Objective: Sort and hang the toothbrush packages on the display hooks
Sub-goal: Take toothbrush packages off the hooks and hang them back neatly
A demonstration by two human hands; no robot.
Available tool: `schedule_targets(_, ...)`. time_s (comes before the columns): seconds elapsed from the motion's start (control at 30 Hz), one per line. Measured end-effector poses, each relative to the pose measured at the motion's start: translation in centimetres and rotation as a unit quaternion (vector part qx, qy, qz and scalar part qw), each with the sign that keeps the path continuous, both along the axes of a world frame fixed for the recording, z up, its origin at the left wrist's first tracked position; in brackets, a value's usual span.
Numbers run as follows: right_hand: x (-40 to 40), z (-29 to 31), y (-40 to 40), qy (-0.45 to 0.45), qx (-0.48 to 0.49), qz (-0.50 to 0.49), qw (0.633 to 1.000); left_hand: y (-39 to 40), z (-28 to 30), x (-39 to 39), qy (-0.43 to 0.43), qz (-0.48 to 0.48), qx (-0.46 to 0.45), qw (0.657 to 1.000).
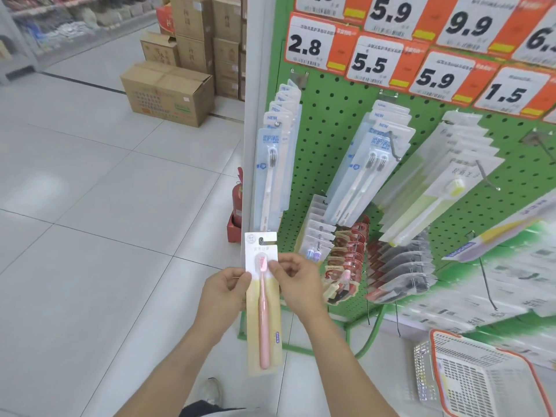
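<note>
Both hands pinched the pink toothbrush package [264, 299] upright, near the pegboard's [328, 115] left edge: left hand [224, 291], right hand [296, 281]. Risk: hang slot missing a hook, package dropping.

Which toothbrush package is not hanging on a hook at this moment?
The package with the pink toothbrush: the left hand and the right hand pinch its edges in front of the pegboard; every other package hangs there.

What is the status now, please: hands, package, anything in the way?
Left hand and right hand both pinch the pink toothbrush package. Package upright, not yet hung. Nothing between it and the green pegboard.
</note>
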State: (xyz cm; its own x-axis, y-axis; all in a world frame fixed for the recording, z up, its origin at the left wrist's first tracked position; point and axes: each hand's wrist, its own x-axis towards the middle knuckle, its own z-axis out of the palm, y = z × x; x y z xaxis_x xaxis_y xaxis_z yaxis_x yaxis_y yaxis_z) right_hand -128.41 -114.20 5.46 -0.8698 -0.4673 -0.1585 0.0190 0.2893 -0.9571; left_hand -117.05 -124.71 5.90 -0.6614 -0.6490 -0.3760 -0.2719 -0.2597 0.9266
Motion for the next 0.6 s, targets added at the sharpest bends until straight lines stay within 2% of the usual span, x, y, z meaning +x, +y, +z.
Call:
schedule_targets(0.43,-1.1,-1.9,-2.0,0.045,0.106,-0.016,0.993,-2.2,-4.1,-2.1,-0.048,-0.011,-0.035,0.998)
schedule_targets(0.6,-1.8,-2.7,-2.6,0.056,0.153,0.002,0.987,-3.0,-5.2,-3.0,-0.083,-0.040,-0.127,0.988)
